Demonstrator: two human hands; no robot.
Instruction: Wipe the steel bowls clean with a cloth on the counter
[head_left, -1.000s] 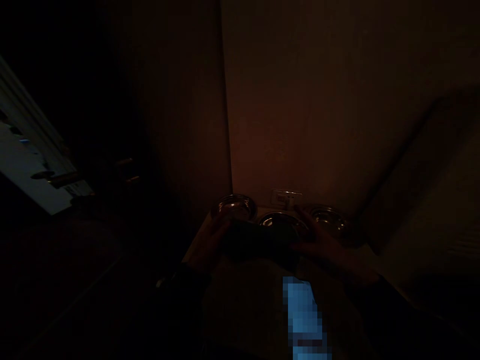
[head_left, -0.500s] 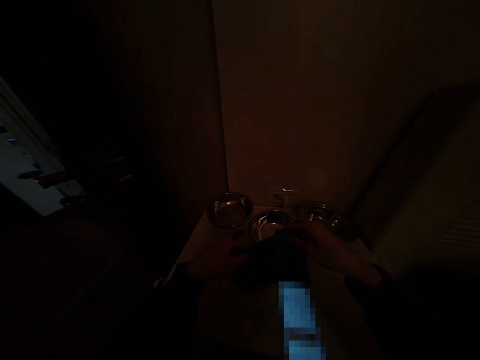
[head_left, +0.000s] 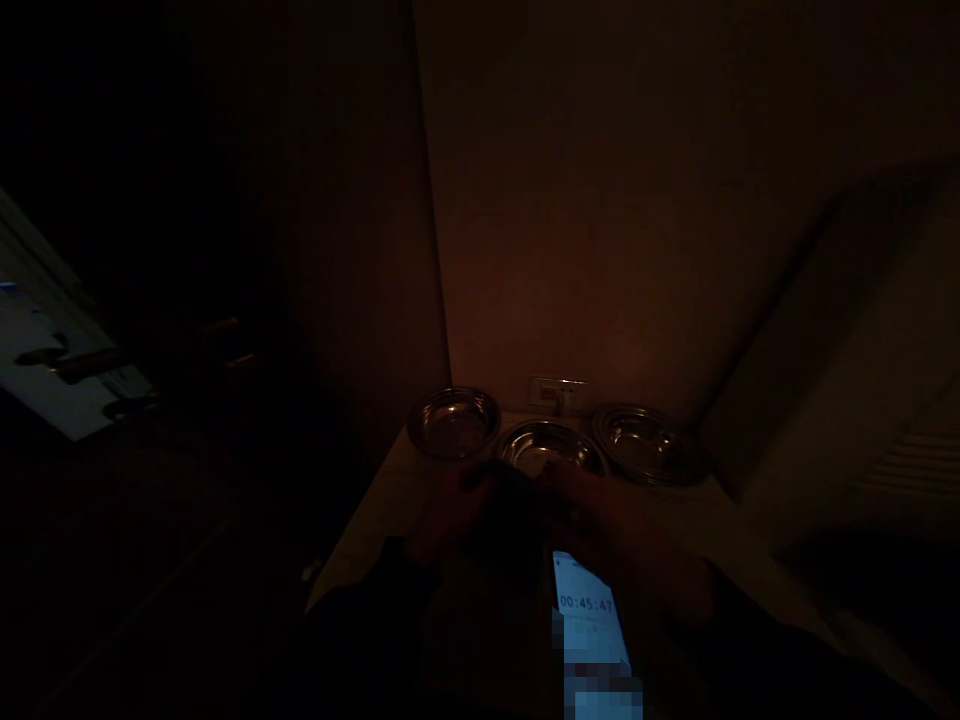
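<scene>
L hand (head_left: pixel 454 510) & R hand (head_left: pixel 607 525) are together at centre, low in frame, both curled around a dark obj (head_left: pixel 510 510). Fingers of each hand wrap its top & sides, so it looks gripped by both, tho v. dim light hides the exact grip. Obj too dark to name; shape & material can't be told. It's held just in front of the bowls, above the near part of a pale counter (head_left: pixel 382 510). Three stainless bowls sit in a row along the back of the counter: L bowl (head_left: pixel 453 423), mid bowl (head_left: pixel 550 447) & R bowl (head_left: pixel 646 444), all upright, rims nearly touching. Mid bowl is partly hidden behind the hands, & R fingers are right by its front rim. Small wall plate (head_left: pixel 555 394) is on the wall (head_left: pixel 585 250) just behind the mid bowl, near the counter. Phone (head_left: pixel 589 610) is lit just below the R hand, screen showing timer 00:45:47, lower part pixelated; can't tell what it rests on. Dark sleeves cover both forearms. Far L, a lit white panel (head_left: pixel 60 365) with dark handles (head_left: pixel 82 365) sits in shadow; far R, a pale ribbed surface (head_left: pixel 900 470) is dimly visible.
</scene>
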